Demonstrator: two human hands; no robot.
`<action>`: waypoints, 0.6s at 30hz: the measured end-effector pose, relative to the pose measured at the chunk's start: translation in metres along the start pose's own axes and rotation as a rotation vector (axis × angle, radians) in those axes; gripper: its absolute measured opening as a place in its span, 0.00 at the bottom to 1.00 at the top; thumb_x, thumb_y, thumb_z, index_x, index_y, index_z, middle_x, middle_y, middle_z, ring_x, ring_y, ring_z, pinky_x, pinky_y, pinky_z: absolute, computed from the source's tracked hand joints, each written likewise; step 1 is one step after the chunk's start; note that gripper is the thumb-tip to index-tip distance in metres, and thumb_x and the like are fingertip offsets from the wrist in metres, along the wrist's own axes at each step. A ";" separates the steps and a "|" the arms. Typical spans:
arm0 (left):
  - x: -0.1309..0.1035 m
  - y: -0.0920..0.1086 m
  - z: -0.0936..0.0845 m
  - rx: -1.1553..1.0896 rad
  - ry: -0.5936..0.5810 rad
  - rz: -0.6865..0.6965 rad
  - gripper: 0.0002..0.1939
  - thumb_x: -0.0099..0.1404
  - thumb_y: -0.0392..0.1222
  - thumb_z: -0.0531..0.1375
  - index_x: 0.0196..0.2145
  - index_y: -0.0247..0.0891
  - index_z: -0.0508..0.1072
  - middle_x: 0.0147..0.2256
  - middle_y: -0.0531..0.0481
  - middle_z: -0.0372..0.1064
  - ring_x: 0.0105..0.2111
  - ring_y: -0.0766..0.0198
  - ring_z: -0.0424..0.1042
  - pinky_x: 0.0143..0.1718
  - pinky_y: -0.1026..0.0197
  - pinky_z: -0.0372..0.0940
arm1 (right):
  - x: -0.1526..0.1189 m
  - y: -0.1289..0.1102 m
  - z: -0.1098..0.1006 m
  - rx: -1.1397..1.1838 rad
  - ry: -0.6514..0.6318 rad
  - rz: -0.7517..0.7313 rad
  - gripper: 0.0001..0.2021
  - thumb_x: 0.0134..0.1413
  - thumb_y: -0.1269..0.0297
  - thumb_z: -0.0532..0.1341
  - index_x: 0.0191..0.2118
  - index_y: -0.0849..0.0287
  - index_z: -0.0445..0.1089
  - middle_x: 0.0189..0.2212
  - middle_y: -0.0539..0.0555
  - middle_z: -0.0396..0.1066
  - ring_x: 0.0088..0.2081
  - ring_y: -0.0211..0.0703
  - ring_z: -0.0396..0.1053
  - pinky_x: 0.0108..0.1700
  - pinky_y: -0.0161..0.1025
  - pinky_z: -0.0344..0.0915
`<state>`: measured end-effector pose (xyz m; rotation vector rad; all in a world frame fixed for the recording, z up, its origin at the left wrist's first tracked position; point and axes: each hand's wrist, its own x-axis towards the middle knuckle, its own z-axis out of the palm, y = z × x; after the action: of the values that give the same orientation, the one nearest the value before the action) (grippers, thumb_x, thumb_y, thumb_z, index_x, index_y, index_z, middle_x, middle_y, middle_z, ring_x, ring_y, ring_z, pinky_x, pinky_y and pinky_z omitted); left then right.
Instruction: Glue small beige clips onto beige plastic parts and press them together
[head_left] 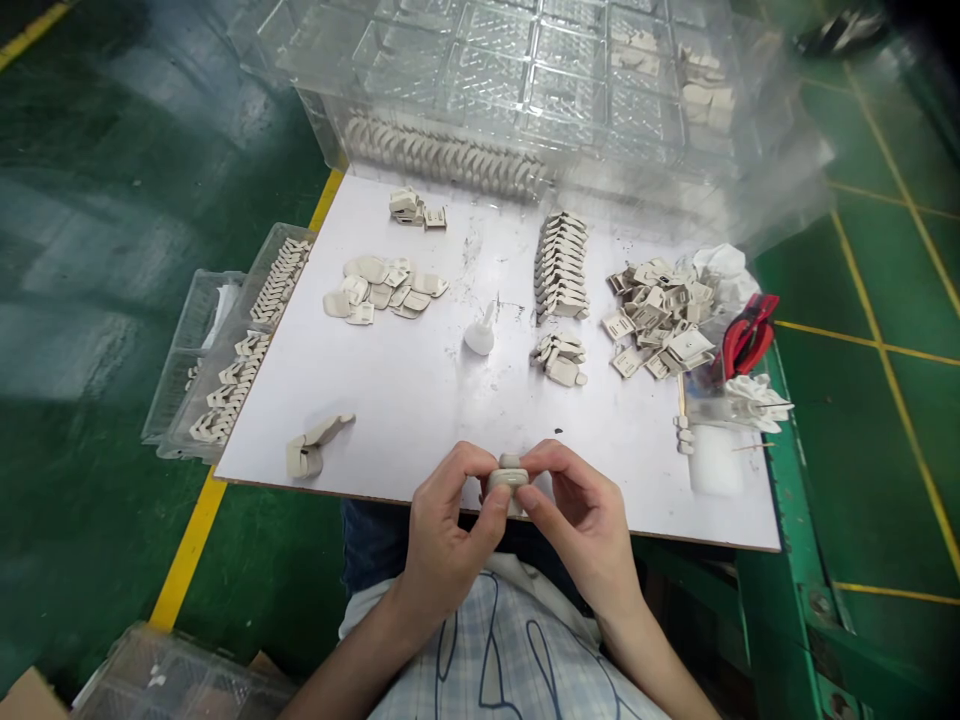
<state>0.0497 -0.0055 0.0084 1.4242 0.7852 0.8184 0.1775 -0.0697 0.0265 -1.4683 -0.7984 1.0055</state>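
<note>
Between my two hands, just over the board's near edge, is a small beige plastic part (pixel 508 479). My left hand (pixel 454 510) pinches it from the left with thumb and index finger. From the other side, my right hand (pixel 581 510) grips the same part between thumb and fingertips. The fingers cover some of it, so its full shape is hidden. A separate beige part with a raised flap (pixel 319 447) stands on the board to the left. Beyond my hands is a small white bottle with a thin nozzle (pixel 480 335).
On the white board (pixel 420 400) lie flat beige pieces (pixel 386 285), a stacked row of parts (pixel 562 265) and a heap of clips (pixel 664 310). Red-handled pliers (pixel 750 335) rest at the right edge. Clear compartment trays (pixel 487 60) stand behind; another tray (pixel 244 345) sits left.
</note>
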 end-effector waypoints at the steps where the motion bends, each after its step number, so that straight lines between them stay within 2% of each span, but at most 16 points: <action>1: 0.000 0.000 0.000 0.011 0.003 -0.008 0.08 0.71 0.44 0.57 0.33 0.42 0.69 0.30 0.52 0.66 0.31 0.62 0.67 0.33 0.59 0.66 | 0.000 0.000 0.000 0.002 0.008 0.018 0.05 0.60 0.59 0.66 0.38 0.53 0.74 0.31 0.50 0.72 0.35 0.40 0.69 0.37 0.37 0.64; 9: 0.002 0.001 -0.002 0.003 -0.027 -0.067 0.10 0.70 0.47 0.58 0.34 0.41 0.71 0.30 0.51 0.67 0.31 0.61 0.68 0.33 0.59 0.66 | -0.001 0.002 -0.002 0.052 0.022 0.026 0.07 0.59 0.57 0.66 0.35 0.54 0.73 0.30 0.50 0.71 0.33 0.40 0.67 0.35 0.38 0.63; 13: 0.003 0.002 -0.002 0.011 -0.045 -0.086 0.08 0.69 0.46 0.60 0.33 0.41 0.72 0.30 0.50 0.68 0.32 0.60 0.69 0.34 0.58 0.66 | -0.002 0.004 -0.003 0.074 0.029 0.015 0.07 0.60 0.58 0.65 0.34 0.54 0.71 0.29 0.49 0.68 0.33 0.40 0.65 0.35 0.39 0.61; 18: 0.005 0.002 0.000 0.001 0.009 -0.077 0.07 0.67 0.42 0.61 0.30 0.41 0.71 0.28 0.52 0.67 0.30 0.62 0.67 0.32 0.60 0.65 | -0.001 0.006 0.001 0.083 0.032 0.035 0.08 0.61 0.57 0.65 0.34 0.54 0.71 0.29 0.49 0.68 0.33 0.39 0.64 0.34 0.38 0.61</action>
<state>0.0520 -0.0014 0.0106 1.3830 0.8424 0.7661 0.1758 -0.0707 0.0211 -1.4284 -0.7021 1.0273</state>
